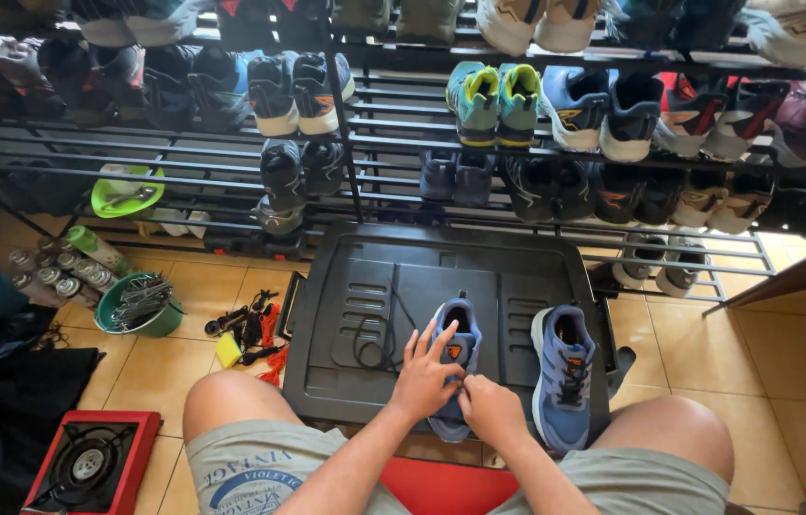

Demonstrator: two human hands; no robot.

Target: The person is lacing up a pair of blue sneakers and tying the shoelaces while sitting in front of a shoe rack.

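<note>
Your left hand [425,379] and right hand [490,408] pinch blue mesh sneaker [455,355] on ribbed black plastic tray [346,372]; matching shoe [563,377] right, loose black lace [379,345] left.

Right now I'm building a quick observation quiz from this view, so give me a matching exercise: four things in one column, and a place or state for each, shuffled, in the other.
Things
1. Blue laced running shoe
2. Blue unlaced shoe
3. Loose black shoelace
4. Green round bowl of metal tools

Places or states
A. On the tiled floor, left of the black plastic tray
B. Under the left hand and right hand
C. Lying on the tray, left of the hands
D. Standing untouched on the tray, right of the hands

Pairs: 1-D, 2-B, 3-C, 4-A
</note>
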